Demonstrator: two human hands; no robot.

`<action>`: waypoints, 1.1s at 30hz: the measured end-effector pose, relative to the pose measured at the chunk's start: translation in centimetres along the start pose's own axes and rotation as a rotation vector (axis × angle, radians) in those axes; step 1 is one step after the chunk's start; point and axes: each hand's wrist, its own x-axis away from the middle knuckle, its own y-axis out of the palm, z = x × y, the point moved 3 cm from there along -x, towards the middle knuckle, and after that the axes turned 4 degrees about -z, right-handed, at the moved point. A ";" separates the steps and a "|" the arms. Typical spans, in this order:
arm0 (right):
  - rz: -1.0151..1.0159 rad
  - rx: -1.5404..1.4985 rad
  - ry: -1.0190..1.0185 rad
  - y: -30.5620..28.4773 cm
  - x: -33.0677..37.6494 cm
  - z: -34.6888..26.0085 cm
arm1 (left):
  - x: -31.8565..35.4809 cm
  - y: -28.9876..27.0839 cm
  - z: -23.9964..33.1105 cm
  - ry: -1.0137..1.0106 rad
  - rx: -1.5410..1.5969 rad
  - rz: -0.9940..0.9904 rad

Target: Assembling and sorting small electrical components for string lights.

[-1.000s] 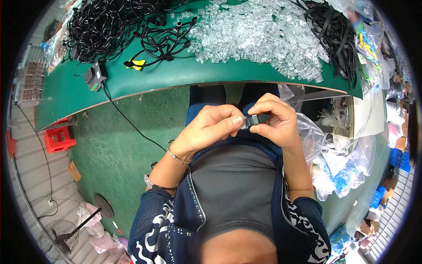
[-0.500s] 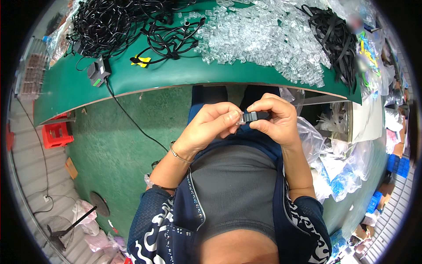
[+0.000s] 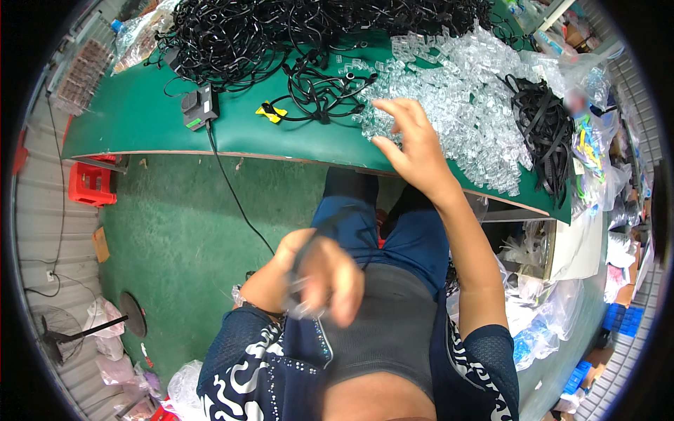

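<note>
My left hand [image 3: 323, 277] is low in front of my belly and smeared by motion. A black strap [image 3: 303, 259] hangs in it, blurred, with a clear plastic piece at its lower end. My right hand [image 3: 418, 147] reaches over the table's front edge, fingers apart and holding nothing. Its fingertips are at the near left border of a heap of clear plastic pieces [image 3: 470, 105]; whether they touch any I cannot tell. Left of those fingertips lies a small bunch of black cords [image 3: 319, 95], with a yellow tag [image 3: 271, 112] beside it.
A large tangle of black cords [image 3: 232, 42] covers the back of the green table [image 3: 154, 133]. Black straps [image 3: 544, 133] lie at the right end. A small black box [image 3: 200, 107] trails a cable off the front edge. A red stool [image 3: 91, 184] stands at left.
My hands have parted. The right one let go of the strap and moved forward over the clear pieces; the left drew back toward my body with the strap. The view has shifted too.
</note>
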 end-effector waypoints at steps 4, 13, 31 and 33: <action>-0.047 0.295 -0.133 2.6 -3.0 1.2 | -4.7 0.3 0.1 -0.012 0.258 -0.621; -0.012 -0.606 0.223 -0.1 -6.1 4.9 | -1.5 -8.0 3.2 -0.221 -1.226 0.839; 0.209 -1.339 0.428 -3.0 -7.5 9.7 | 1.4 -13.7 8.4 -0.336 -1.848 1.070; 0.233 -1.407 0.423 -3.0 -6.7 9.5 | 1.6 -13.6 8.4 -0.322 -1.834 1.080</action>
